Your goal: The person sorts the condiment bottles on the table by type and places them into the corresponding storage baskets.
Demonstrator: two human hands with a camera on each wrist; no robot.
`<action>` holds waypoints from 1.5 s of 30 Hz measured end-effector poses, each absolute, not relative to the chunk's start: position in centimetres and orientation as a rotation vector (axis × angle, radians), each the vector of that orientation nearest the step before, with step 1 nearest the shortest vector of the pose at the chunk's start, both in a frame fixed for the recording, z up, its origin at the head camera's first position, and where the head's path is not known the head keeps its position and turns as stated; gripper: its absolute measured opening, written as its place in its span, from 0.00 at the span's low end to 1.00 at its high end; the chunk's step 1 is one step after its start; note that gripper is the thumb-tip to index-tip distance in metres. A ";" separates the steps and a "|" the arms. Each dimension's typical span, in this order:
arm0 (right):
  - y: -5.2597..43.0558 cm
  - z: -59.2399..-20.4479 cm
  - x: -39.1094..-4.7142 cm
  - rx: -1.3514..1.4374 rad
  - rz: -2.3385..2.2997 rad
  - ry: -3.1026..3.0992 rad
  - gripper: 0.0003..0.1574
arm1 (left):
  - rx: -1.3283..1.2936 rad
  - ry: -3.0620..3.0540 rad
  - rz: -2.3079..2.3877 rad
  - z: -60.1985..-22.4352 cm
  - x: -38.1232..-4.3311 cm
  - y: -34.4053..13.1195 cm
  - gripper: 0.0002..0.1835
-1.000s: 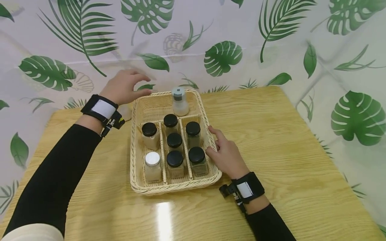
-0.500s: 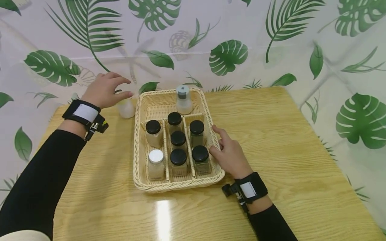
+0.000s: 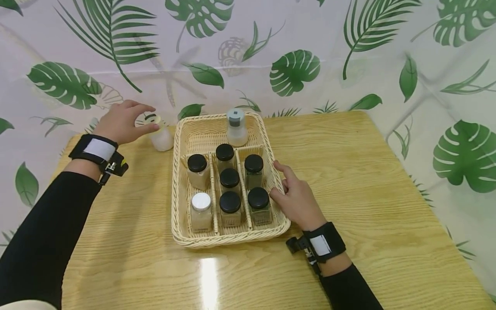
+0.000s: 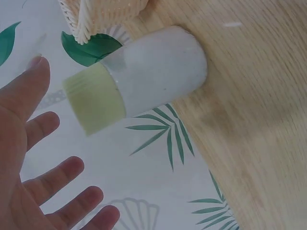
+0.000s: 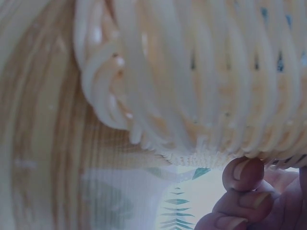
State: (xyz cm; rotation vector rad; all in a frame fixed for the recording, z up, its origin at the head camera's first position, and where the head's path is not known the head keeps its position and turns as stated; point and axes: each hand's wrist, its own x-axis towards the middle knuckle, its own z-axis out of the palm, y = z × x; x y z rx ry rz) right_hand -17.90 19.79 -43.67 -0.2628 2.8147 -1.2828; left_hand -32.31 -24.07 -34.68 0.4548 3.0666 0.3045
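My left hand [image 3: 122,122] hovers left of the basket, its thumb and fingers spread around the yellow-topped end of a whitish shaker bottle [image 3: 162,140]. In the left wrist view a gap shows between the fingers and that bottle [image 4: 158,67], which stands on the wood. With curled fingers, my right hand [image 3: 298,200] holds the right side of a wicker basket [image 3: 232,237]. The right wrist view has its fingertips [image 5: 243,173] against the weave. Inside the basket are several black-lidded jars [image 3: 230,202], one white-lidded jar [image 3: 201,215] and a grey-capped shaker [image 3: 237,129].
Wicker dividers [image 3: 213,193] split the basket's front part into three lanes, with a wide compartment behind. Everything stands on a wooden table [image 3: 348,181]. A leaf-patterned cloth [image 3: 248,51] rises along the table's back and right edges.
My left hand has moved left, away from the basket's back corner, and then lowered beside the yellow-topped shaker. The right hand stays at the basket, which shows little change.
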 end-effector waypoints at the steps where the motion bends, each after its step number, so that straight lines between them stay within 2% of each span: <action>1: 19.8 -43.7 -17.9 -0.263 -1.282 2.816 0.42 | 0.448 3.061 0.308 -34.7 -32.3 -24.1 0.38; 29: 19.8 -43.9 -17.8 -0.273 -1.274 2.832 0.42 | 0.439 2.981 0.339 -36.9 -33.0 -23.3 0.41; 45: 19.9 -44.0 -17.9 -0.284 -1.296 2.823 0.41 | 0.434 3.029 0.347 -37.5 -33.2 -22.5 0.34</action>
